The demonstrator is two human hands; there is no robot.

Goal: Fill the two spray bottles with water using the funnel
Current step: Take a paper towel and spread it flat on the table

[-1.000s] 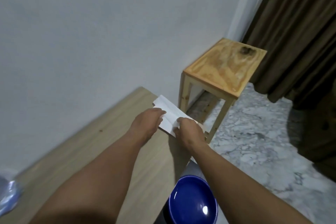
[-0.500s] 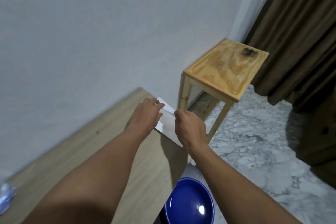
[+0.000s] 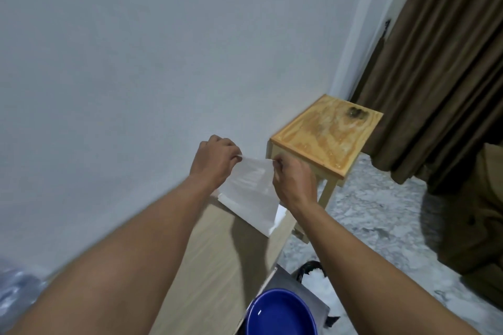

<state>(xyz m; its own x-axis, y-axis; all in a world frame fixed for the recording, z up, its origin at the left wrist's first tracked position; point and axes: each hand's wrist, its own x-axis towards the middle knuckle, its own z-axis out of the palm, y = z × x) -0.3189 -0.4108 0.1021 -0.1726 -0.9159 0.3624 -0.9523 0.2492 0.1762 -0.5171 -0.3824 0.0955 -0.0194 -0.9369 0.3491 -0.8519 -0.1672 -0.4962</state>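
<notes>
Two hands: left hand (image 3: 215,162), right hand (image 3: 294,179). One paper (image 3: 250,193), one stool (image 3: 326,141), one bowl (image 3: 280,313), one bench (image 3: 217,266), one curtain (image 3: 441,62).

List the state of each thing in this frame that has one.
white paper sheet: top edge raised, lower edge on the wooden table
left hand: pinches the sheet's top left corner
right hand: pinches the sheet's top right corner
blue bowl: upright, contents unclear
wooden stool: upright on the floor

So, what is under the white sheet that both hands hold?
The white sheet, pinched by the left hand and right hand, hangs over the far end of the wooden table. Anything beneath it is hidden.
</notes>
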